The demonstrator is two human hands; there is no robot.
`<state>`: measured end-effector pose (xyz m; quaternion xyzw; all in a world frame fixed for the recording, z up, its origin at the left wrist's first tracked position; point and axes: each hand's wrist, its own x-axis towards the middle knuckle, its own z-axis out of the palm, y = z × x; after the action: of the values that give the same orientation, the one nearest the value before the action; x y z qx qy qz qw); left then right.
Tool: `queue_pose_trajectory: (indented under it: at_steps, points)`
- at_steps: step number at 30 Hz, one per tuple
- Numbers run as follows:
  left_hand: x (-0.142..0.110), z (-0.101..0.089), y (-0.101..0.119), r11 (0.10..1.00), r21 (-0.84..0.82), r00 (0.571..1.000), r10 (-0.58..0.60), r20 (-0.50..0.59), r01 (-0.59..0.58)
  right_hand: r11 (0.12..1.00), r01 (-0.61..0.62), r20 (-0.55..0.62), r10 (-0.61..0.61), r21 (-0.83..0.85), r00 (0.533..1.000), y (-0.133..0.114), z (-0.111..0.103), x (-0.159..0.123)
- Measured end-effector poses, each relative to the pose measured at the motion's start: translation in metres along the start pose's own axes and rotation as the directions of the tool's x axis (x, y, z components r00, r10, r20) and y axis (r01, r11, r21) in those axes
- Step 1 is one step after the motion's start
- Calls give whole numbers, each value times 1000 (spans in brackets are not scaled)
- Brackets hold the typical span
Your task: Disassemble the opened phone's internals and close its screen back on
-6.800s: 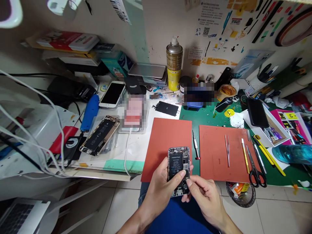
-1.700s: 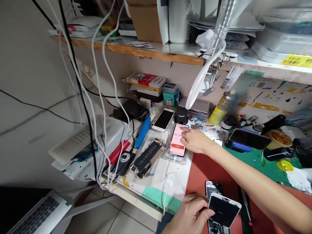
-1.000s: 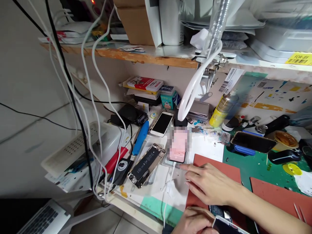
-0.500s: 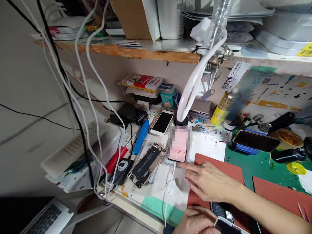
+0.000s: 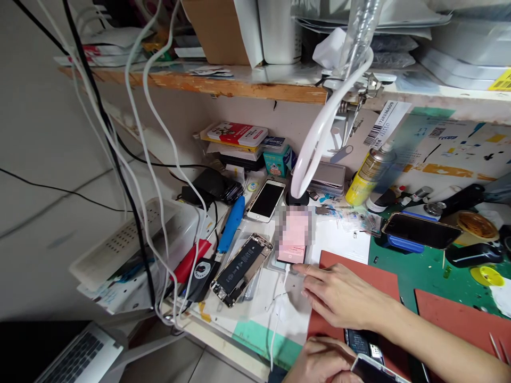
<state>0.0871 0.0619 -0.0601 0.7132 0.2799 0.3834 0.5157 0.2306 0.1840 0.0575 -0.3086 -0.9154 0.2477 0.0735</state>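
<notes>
My right hand (image 5: 339, 295) reaches in from the right with its fingers stretched out. Its index fingertip is at the lower edge of a phone with a lit pink screen (image 5: 291, 251), partly pixelated, lying on a clear tray. A white charging cable (image 5: 279, 306) runs from that phone's bottom end. At the bottom edge of the view, my left hand (image 5: 321, 359) is curled, gripping a white-edged phone screen (image 5: 377, 372) that is partly cut off. Just behind it, an opened phone body (image 5: 361, 340) with a dark battery rests on the red mat (image 5: 331, 260).
An opened phone with its battery showing (image 5: 241, 271) lies left of the lit phone, and a white phone (image 5: 266, 201) behind it. Blue (image 5: 231, 223) and red (image 5: 191, 260) handled tools lie further left. A white lamp ring (image 5: 307, 165) hangs over the bench; cables (image 5: 149, 159) dangle left.
</notes>
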Motion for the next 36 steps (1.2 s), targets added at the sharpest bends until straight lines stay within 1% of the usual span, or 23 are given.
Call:
queue_pose_trajectory:
  at_steps: [5,8,10,13,15,18,20,21,22,24,25,27,29,31,32,33,34,35,36]
  points:
    - [2,-1,2,1000,-6,1000,10,-3,-10,1000,-11,1,11,-29,1000,2,1,3]
    - [4,-3,5,1000,-3,1000,9,-8,-9,994,-57,-1,57,-89,998,4,1,5]
    - [5,-4,8,1000,3,1000,7,-15,-7,984,-118,-46,113,-135,993,7,-1,5]
    - [5,-6,14,1000,7,999,12,-30,-12,965,-202,-147,178,-165,973,9,-4,1]
    - [6,-6,18,1000,11,999,10,-52,-9,965,-217,-174,190,-150,966,9,-6,-4]
    - [6,-5,25,999,31,996,-8,-87,10,970,-210,-171,188,-122,967,10,-9,-13]
    - [6,-5,30,998,58,993,-28,-110,34,971,-222,-207,201,-84,957,11,-10,-22]
    - [7,-5,33,996,73,992,-41,-123,50,969,-244,-248,226,-46,942,11,-11,-29]
    - [7,-6,35,994,88,989,-56,-136,68,961,-276,-299,265,6,917,12,-12,-38]
    - [9,-8,40,988,109,983,-92,-157,110,926,-343,-393,377,155,839,11,-11,-63]
    - [10,-10,42,985,113,980,-112,-167,132,898,-367,-419,439,244,795,9,-8,-79]
    - [12,-13,45,978,108,969,-158,-192,181,820,-370,-410,548,436,729,0,4,-114]
    - [15,-15,49,969,81,951,-210,-225,233,715,-324,-363,627,619,690,-14,23,-145]
    - [18,-14,52,960,37,933,-260,-250,278,603,-269,-317,686,751,655,-30,42,-165]
    - [21,-13,54,955,13,926,-285,-249,297,558,-256,-299,714,790,634,-38,49,-170]
    - [24,-12,56,951,-10,922,-303,-240,309,519,-256,-286,746,815,601,-43,54,-172]
    - [28,-10,59,947,-32,921,-320,-225,321,503,-254,-294,769,826,568,-47,56,-172]
    - [33,-8,62,943,-52,922,-331,-201,328,500,-263,-299,781,825,549,-48,56,-170]
    - [38,-6,64,941,-71,924,-340,-175,332,503,-270,-297,780,821,550,-48,54,-169]
